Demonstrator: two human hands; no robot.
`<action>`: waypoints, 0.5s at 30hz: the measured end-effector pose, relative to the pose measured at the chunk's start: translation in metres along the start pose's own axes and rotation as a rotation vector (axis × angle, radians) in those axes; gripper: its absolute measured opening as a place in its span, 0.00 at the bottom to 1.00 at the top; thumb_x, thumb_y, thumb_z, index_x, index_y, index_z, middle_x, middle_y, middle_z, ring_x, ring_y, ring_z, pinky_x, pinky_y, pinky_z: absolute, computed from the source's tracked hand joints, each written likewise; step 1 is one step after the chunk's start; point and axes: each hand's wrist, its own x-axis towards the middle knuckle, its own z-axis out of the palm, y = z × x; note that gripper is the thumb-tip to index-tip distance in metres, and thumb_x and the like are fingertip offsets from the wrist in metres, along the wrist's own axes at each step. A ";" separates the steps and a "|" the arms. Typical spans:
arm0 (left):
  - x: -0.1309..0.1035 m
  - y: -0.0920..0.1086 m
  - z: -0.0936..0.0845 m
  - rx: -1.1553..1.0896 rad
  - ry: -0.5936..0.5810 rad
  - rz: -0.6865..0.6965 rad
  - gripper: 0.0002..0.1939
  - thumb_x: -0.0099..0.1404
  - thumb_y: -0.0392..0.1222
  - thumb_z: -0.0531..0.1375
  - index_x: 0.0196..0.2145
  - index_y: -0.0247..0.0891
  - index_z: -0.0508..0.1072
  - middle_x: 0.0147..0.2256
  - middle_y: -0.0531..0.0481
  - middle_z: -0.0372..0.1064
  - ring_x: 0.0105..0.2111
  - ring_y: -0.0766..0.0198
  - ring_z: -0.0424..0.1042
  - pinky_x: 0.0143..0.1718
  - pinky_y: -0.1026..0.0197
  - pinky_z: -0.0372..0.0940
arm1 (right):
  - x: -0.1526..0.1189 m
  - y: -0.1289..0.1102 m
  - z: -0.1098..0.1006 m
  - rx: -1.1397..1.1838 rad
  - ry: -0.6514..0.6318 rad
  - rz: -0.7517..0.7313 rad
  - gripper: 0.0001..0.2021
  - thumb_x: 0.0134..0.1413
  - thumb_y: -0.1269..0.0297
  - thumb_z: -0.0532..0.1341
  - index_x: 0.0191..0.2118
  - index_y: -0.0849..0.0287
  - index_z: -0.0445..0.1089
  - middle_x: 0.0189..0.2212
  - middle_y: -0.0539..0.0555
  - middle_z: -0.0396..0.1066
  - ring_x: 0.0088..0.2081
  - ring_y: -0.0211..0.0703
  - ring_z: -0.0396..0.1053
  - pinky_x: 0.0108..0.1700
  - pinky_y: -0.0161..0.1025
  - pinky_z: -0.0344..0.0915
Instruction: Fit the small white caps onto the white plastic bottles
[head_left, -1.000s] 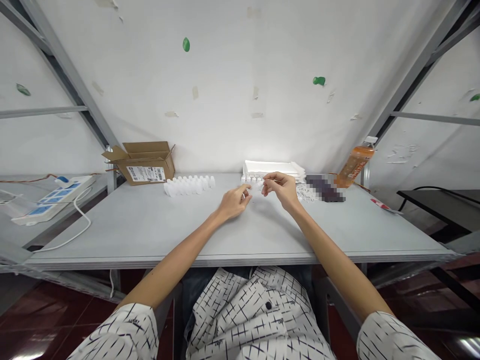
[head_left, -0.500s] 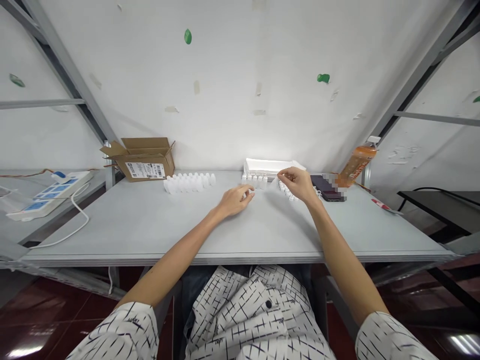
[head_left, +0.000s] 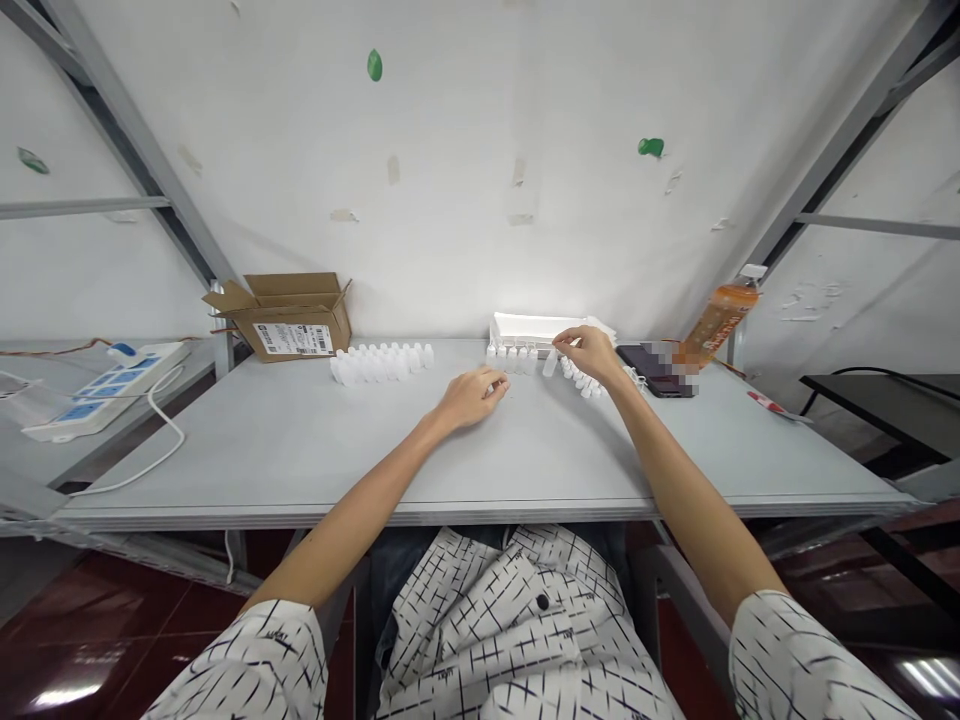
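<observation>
Right grip (head_left: 589,352) pinching bottle (head_left: 550,363), left grip (head_left: 471,398) half-curled

Shirt (head_left: 495,640) white, crossed black lines; tabletop (head_left: 300,440) pale grey; small bottles (head_left: 381,366) white; carton (head_left: 296,315) brown, label (head_left: 292,339) white; drink bottle (head_left: 716,325) orange, cap (head_left: 753,271) white; floor (head_left: 112,605) dark red.
</observation>
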 end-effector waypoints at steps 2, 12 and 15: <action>0.000 -0.001 0.000 0.007 -0.006 -0.001 0.16 0.71 0.46 0.48 0.40 0.40 0.75 0.40 0.48 0.73 0.35 0.60 0.70 0.37 0.58 0.62 | 0.004 0.000 0.002 0.007 -0.013 0.009 0.11 0.50 0.65 0.60 0.34 0.59 0.80 0.34 0.54 0.77 0.28 0.41 0.67 0.35 0.40 0.60; 0.000 -0.002 0.001 0.036 -0.017 -0.007 0.17 0.71 0.46 0.48 0.40 0.40 0.75 0.41 0.47 0.74 0.34 0.60 0.71 0.37 0.58 0.62 | 0.004 0.002 0.015 0.009 -0.019 -0.028 0.10 0.51 0.66 0.60 0.34 0.58 0.80 0.37 0.55 0.78 0.29 0.42 0.68 0.37 0.40 0.62; 0.001 -0.003 0.002 0.040 -0.010 -0.001 0.17 0.71 0.46 0.48 0.39 0.40 0.75 0.41 0.47 0.74 0.34 0.60 0.71 0.36 0.58 0.61 | 0.005 0.003 0.016 0.017 -0.015 -0.042 0.10 0.51 0.67 0.60 0.35 0.58 0.80 0.36 0.55 0.78 0.30 0.43 0.69 0.38 0.40 0.62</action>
